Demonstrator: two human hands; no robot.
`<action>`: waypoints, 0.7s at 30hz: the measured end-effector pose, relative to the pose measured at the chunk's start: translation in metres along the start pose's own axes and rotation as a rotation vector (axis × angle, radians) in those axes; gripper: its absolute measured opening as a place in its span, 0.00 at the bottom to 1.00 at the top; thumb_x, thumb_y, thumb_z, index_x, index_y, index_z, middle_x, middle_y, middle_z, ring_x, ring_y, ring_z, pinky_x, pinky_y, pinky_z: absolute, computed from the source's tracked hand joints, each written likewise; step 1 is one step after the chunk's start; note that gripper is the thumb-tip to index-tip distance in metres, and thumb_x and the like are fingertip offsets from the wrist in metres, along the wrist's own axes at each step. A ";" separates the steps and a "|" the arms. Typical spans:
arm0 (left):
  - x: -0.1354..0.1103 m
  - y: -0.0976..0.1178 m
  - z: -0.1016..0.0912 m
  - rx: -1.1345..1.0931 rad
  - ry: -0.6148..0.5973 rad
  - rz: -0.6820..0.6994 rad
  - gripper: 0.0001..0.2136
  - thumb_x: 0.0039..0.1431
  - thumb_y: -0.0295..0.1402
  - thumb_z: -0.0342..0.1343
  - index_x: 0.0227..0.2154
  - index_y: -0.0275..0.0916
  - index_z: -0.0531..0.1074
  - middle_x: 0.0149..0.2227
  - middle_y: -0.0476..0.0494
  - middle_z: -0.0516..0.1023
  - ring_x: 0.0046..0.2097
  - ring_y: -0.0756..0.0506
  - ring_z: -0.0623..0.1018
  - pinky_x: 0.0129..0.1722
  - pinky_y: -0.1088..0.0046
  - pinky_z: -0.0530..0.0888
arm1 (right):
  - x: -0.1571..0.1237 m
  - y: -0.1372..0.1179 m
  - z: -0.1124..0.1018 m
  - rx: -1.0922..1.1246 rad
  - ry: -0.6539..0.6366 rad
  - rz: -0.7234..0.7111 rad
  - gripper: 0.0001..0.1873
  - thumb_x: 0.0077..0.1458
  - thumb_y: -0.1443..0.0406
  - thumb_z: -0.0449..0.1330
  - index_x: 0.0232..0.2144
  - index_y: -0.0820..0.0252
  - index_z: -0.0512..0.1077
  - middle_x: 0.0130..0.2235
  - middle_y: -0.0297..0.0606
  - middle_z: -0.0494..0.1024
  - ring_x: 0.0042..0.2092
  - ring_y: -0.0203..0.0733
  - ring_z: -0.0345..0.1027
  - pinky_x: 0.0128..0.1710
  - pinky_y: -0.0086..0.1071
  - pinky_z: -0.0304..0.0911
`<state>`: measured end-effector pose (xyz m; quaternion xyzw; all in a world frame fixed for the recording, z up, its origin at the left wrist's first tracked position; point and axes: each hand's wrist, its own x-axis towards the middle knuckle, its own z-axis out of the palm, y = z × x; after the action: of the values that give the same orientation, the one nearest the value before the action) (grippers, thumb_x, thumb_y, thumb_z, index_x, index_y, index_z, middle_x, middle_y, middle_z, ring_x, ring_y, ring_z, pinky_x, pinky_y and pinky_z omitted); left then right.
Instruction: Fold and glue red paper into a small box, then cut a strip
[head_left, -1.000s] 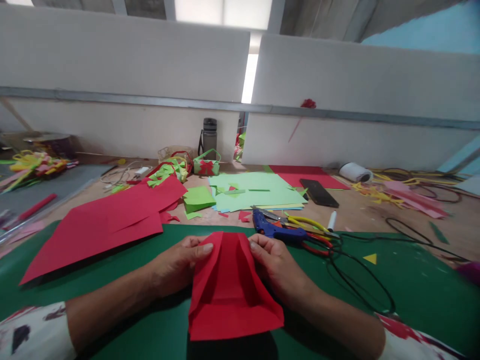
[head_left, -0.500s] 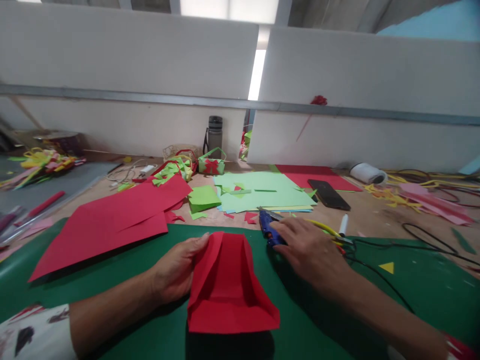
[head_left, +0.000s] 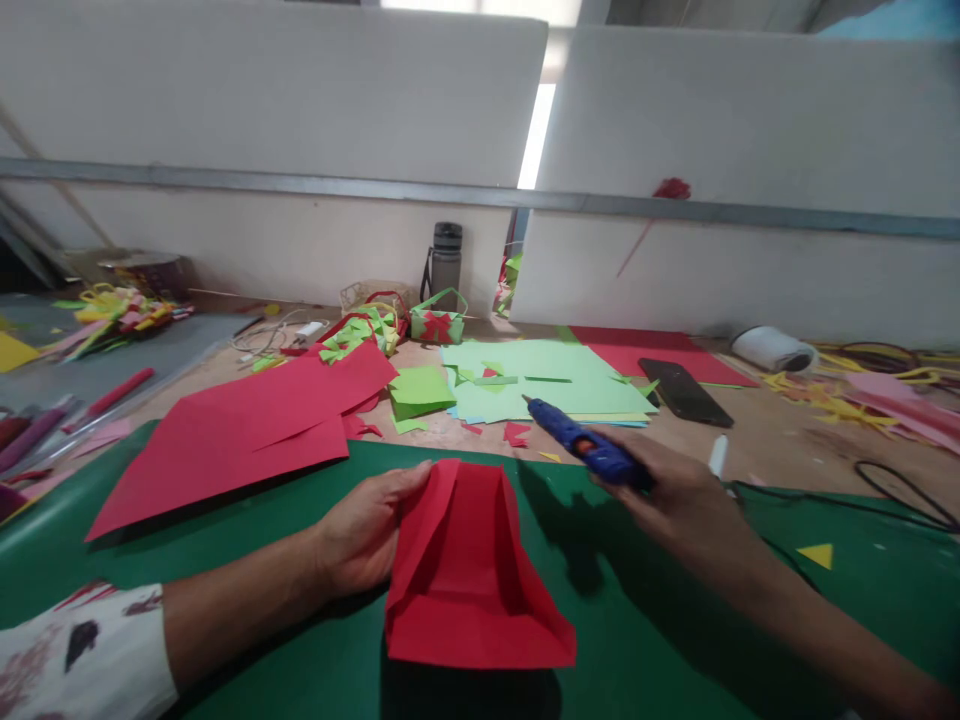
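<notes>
My left hand (head_left: 369,530) grips the upper left side of a folded red paper box (head_left: 469,570), thumb at its top edge. The box's walls stand partly up, and its near flap spreads outward. To the right, my right hand (head_left: 671,495) is wrapped round a blue glue gun (head_left: 589,445), raised over the mat with its nozzle pointing forward and left. Beneath both hands lies a green mat (head_left: 300,650). Part of the glue gun's handle is hidden by my fingers.
Red paper sheets (head_left: 232,440) lie to the left, pale green sheets (head_left: 540,390) behind. A phone (head_left: 682,390), a white marker (head_left: 718,457) and a black cord (head_left: 840,507) are on the right. Behind stand a dark bottle (head_left: 448,265) and a small green paper basket (head_left: 436,325).
My right hand has closed round the glue gun and lifted it off the table. My left hand still holds the red box. The whole view has shifted slightly.
</notes>
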<state>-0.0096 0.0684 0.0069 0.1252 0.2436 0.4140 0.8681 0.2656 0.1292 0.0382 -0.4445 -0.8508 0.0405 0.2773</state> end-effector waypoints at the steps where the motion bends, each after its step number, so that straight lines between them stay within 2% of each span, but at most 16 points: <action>1: 0.000 0.000 0.001 -0.004 0.019 -0.004 0.23 0.69 0.36 0.36 0.43 0.22 0.73 0.39 0.30 0.80 0.45 0.39 0.78 0.55 0.59 0.66 | -0.002 -0.007 -0.006 0.083 0.048 0.113 0.17 0.54 0.58 0.56 0.45 0.58 0.72 0.40 0.40 0.80 0.38 0.52 0.74 0.37 0.42 0.71; 2: 0.000 0.000 0.002 -0.006 0.039 -0.005 0.23 0.69 0.36 0.36 0.42 0.22 0.73 0.38 0.30 0.80 0.45 0.39 0.78 0.54 0.59 0.66 | -0.005 -0.014 -0.012 0.130 0.084 0.197 0.16 0.53 0.54 0.57 0.40 0.57 0.74 0.34 0.37 0.80 0.33 0.51 0.75 0.31 0.40 0.71; 4: 0.000 0.000 0.004 -0.007 0.064 0.001 0.24 0.69 0.36 0.36 0.40 0.23 0.74 0.37 0.30 0.80 0.44 0.39 0.79 0.53 0.59 0.67 | -0.014 -0.023 -0.021 0.195 0.105 0.232 0.16 0.52 0.52 0.57 0.33 0.56 0.75 0.28 0.36 0.80 0.28 0.50 0.75 0.24 0.36 0.72; 5: 0.000 0.000 0.004 -0.006 0.065 0.008 0.24 0.69 0.36 0.36 0.40 0.23 0.74 0.36 0.30 0.80 0.43 0.39 0.79 0.53 0.60 0.68 | -0.019 -0.026 -0.024 0.221 0.022 0.198 0.14 0.51 0.52 0.58 0.30 0.55 0.75 0.28 0.35 0.80 0.28 0.49 0.75 0.23 0.35 0.72; 7: 0.000 -0.001 0.005 -0.001 0.054 0.028 0.24 0.69 0.36 0.35 0.40 0.23 0.74 0.36 0.30 0.80 0.42 0.39 0.79 0.52 0.60 0.68 | -0.029 -0.030 -0.025 0.247 -0.059 0.134 0.13 0.51 0.53 0.58 0.28 0.53 0.76 0.26 0.35 0.80 0.25 0.47 0.75 0.21 0.33 0.72; 12: 0.000 -0.003 0.002 0.038 0.018 0.099 0.21 0.69 0.33 0.38 0.41 0.23 0.74 0.38 0.29 0.80 0.42 0.40 0.79 0.53 0.59 0.68 | -0.040 -0.039 -0.022 0.172 -0.011 0.019 0.18 0.50 0.55 0.60 0.43 0.52 0.74 0.34 0.36 0.81 0.28 0.46 0.76 0.22 0.30 0.73; 15: 0.000 -0.005 0.001 0.087 -0.024 0.137 0.20 0.68 0.32 0.39 0.42 0.23 0.74 0.38 0.30 0.80 0.41 0.40 0.80 0.52 0.62 0.69 | -0.039 -0.044 -0.021 0.173 -0.062 -0.068 0.17 0.53 0.58 0.59 0.47 0.50 0.72 0.38 0.34 0.81 0.33 0.46 0.77 0.29 0.29 0.74; 21: 0.002 -0.007 0.000 0.215 -0.055 0.225 0.16 0.66 0.32 0.46 0.39 0.24 0.76 0.37 0.30 0.80 0.39 0.40 0.80 0.45 0.63 0.73 | -0.045 -0.038 -0.010 0.181 -0.069 -0.214 0.25 0.54 0.64 0.58 0.55 0.50 0.64 0.49 0.35 0.77 0.46 0.48 0.74 0.42 0.32 0.73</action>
<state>-0.0040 0.0651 0.0031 0.2552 0.2471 0.4764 0.8043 0.2629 0.0698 0.0395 -0.3225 -0.8953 0.1026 0.2896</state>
